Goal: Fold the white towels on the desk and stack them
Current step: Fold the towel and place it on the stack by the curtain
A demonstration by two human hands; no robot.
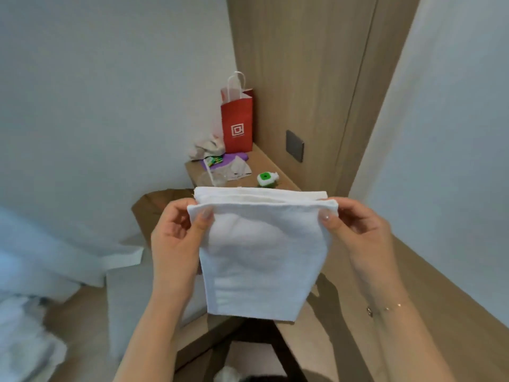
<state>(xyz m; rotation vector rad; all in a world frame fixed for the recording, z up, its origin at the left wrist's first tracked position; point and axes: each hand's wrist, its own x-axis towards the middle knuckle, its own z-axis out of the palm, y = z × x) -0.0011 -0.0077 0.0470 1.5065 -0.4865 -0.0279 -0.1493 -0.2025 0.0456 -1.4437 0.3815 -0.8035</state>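
While I hold the white towel (261,255) up in front of me, my left hand (176,238) pinches its upper left corner, thumb on the near face and fingers curled behind. The cloth hangs doubled between my hands, its long axis running down from the top edge toward the desk (358,312) below, so the next fold means bringing the corners together or laying it down flat. My right hand (355,230) pinches the upper right corner likewise (both sit equally near). Other towels are hard to make out; the towel hides the desk beneath it.
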